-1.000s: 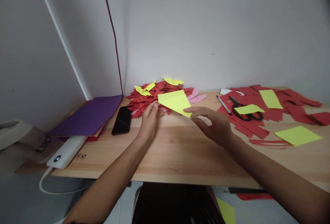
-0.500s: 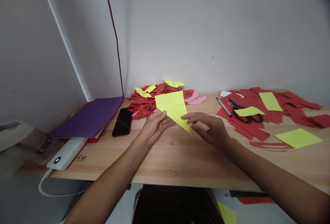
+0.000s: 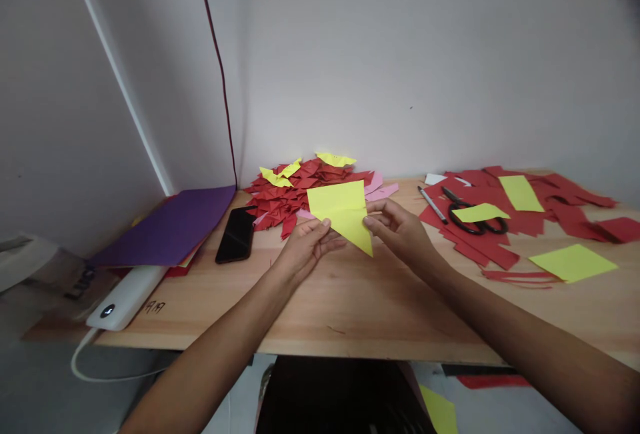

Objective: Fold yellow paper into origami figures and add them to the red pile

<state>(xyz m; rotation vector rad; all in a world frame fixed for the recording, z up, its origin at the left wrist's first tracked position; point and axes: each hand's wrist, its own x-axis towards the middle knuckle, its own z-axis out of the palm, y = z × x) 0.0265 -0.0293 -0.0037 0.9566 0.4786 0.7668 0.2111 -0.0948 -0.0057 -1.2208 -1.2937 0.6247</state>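
A yellow sheet of paper (image 3: 340,206) is held up above the table, with a crease across it and a corner pointing down to the right. My left hand (image 3: 309,242) pinches its lower left edge, thumb on top and fingers beneath. At the right edge of the sheet, my right hand (image 3: 393,226) grips it between thumb and fingers. Behind the sheet lies a heap of folded red paper pieces (image 3: 280,202), with a yellow folded piece (image 3: 336,159) on top.
A black phone (image 3: 235,235), a purple sheet (image 3: 173,226) and a white power bank (image 3: 125,297) lie left on the wooden table (image 3: 320,317). On the right are red paper scraps (image 3: 530,221), scissors (image 3: 467,222), a pen (image 3: 433,205) and a yellow sheet (image 3: 573,263).
My right hand has closed on the right edge of the yellow sheet, where its fingers were looser before. The sheet has turned slightly, and its crease shows more clearly.
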